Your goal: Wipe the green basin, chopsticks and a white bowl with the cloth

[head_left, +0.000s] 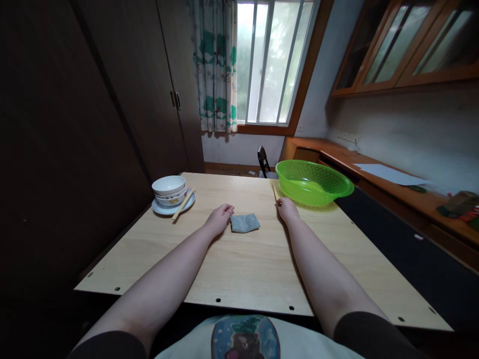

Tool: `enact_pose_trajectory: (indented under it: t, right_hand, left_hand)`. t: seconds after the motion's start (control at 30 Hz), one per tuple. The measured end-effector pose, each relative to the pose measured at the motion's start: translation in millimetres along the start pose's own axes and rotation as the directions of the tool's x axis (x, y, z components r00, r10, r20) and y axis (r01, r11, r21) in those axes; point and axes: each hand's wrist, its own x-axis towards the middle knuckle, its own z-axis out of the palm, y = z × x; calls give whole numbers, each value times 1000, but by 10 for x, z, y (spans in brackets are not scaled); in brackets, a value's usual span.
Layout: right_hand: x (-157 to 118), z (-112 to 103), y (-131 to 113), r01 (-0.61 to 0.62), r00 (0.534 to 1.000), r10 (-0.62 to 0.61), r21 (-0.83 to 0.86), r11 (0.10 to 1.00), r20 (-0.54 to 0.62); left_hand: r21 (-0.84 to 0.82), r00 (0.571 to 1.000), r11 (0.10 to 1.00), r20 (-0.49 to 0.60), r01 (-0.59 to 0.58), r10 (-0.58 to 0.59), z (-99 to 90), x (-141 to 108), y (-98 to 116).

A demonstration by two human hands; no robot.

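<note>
A folded grey-blue cloth [244, 223] lies on the wooden table [247, 269]. My left hand [220, 218] touches or nearly touches its left edge, fingers curled; what they hold, if anything, is hidden. Pale chopsticks [275, 191] stick out forward from my right hand [287, 209], which is closed on them just left of a green plastic basin [314, 183]. At the left of the table, a stack of white bowls [169, 186] sits on a plate [160, 209]. More light chopsticks [182, 206] lean across the plate's right side.
A dark wardrobe [127, 89] stands along the left. Beyond the table's far edge is a black folding chair [263, 158]. An orange wooden desk [337, 148] with white paper [389, 173] runs along the right wall, under wall cabinets [396, 85].
</note>
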Motion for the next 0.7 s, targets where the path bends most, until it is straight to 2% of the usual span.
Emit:
enact_pose_trajectory:
  t: [0.3,0.5,0.7]
  right_hand:
    - [-42,-43,-76,-8,997,14,-78,997,70]
    - [-60,-77,-190,30,988,-2,-178,983,156]
    - [-80,-50,-193,98,973,-53,-195,976,226]
  left_hand:
    - [60,1000,998,-10,-18,19,-10,11,1]
    - [67,1000,998,-2,-15,15,-9,17,-14]
    - [91,999,995,-14,-37,38,-13,11,7]
